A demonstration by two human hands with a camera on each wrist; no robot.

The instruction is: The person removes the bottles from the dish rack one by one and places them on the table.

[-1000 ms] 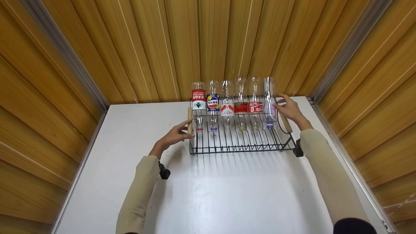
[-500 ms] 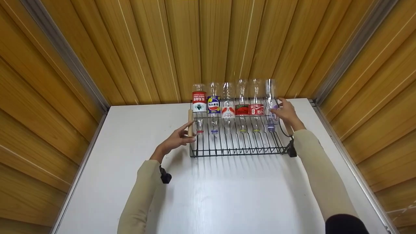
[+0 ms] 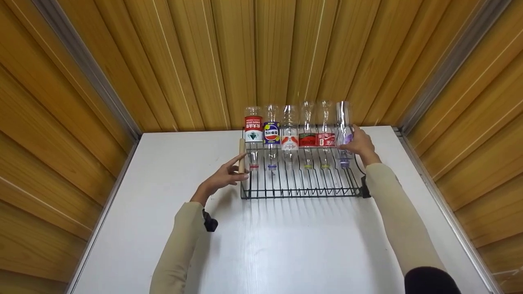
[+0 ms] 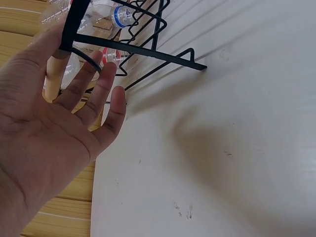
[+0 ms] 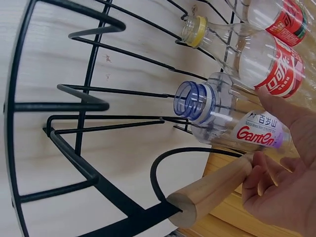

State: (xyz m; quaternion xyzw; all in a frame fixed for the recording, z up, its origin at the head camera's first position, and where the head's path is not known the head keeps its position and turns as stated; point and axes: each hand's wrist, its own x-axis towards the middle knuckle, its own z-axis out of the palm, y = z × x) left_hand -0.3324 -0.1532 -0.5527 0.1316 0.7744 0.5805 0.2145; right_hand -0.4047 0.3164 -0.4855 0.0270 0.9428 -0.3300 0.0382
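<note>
Compared with the earlier frame, the right hand (image 3: 358,143) has closed in on the rack's right side. Its fingers now curl around the right wooden handle (image 5: 217,190), thumb touching the purple-labelled bottle (image 5: 232,123). The left hand (image 3: 224,176) is open, fingers straight against the left wooden handle (image 3: 242,155). The wire rack (image 3: 302,185) sits between both hands on the white table (image 3: 286,245).

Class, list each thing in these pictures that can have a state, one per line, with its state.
Wire rack: standing on the white table.
Six plastic bottles: empty, necks down in the rack.
Purple-label bottle: uncapped, touched by right hand.
Yellow-capped bottle: capped.
Left hand: fingers straight, at the left wooden handle.
Right wooden handle: fingers curled beside it.
</note>
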